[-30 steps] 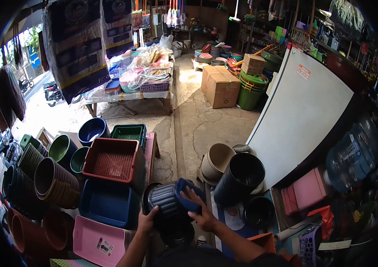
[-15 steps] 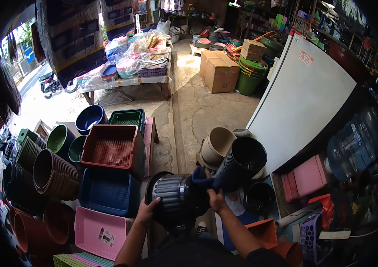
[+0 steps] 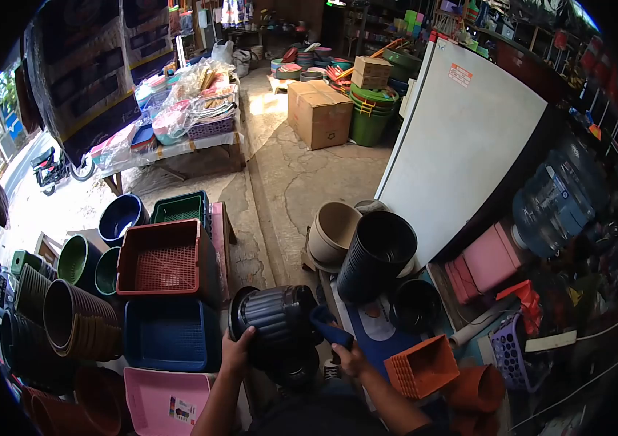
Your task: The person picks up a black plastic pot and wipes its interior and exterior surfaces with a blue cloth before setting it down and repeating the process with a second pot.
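Observation:
A black ribbed plant pot (image 3: 278,311) lies tipped on its side in front of me, its rim to the left and its base to the right. My left hand (image 3: 237,353) grips it at the rim, thumb on the outer wall. In my right hand (image 3: 353,359) is a bunched dark blue cloth (image 3: 332,327), closed in the fingers and held close by the pot's base end. Below the ribbed pot, another black pot (image 3: 296,369) shows in part.
To the left are a blue basket (image 3: 166,365), a red-brown basket (image 3: 123,254), a pink basket (image 3: 134,389) and stacked brown pots (image 3: 102,327). On the right stand a tall black pot stack (image 3: 360,280), orange square pots (image 3: 425,367) and a white panel (image 3: 462,138).
My right hand with the cloth has come off the pot's side and dropped slightly toward its base end. The camera view has turned a little to the right.

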Action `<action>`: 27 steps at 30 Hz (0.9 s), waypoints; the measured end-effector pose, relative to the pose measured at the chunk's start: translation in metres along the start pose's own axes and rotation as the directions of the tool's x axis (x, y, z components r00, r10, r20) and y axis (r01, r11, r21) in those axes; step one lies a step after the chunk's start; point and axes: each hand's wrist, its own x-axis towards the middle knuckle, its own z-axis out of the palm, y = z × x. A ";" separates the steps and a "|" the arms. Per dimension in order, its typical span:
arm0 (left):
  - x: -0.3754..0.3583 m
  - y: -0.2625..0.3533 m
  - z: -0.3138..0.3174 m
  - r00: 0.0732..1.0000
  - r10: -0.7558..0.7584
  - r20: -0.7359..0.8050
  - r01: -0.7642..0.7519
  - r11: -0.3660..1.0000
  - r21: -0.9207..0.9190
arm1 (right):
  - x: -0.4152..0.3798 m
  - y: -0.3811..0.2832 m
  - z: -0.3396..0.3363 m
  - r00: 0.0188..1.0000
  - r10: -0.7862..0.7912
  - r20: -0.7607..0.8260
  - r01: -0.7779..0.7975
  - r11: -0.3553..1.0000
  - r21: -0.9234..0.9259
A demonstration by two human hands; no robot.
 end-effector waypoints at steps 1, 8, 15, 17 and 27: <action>0.001 -0.004 -0.001 0.998 0.056 -0.013 -0.053 0.983 0.178 | -0.005 0.003 0.001 0.983 0.176 -0.054 -0.168 0.977 0.128; -0.010 -0.039 0.023 0.965 0.126 0.231 -0.263 0.495 0.828 | -0.009 0.007 0.011 0.892 -0.009 -0.452 0.046 0.996 0.072; -0.034 -0.079 0.044 0.792 -0.113 0.601 -0.603 0.019 0.798 | 0.003 -0.033 0.022 0.941 0.071 -0.330 -0.149 0.965 -0.217; -0.037 -0.089 0.047 0.788 -0.167 0.592 -0.603 -0.022 0.797 | -0.001 -0.017 0.017 0.911 0.097 -0.400 -0.259 0.890 -0.375; -0.031 -0.064 0.075 0.653 0.293 0.698 -0.721 -0.041 0.692 | -0.040 0.024 -0.056 0.764 0.121 -0.633 -0.164 0.986 -0.009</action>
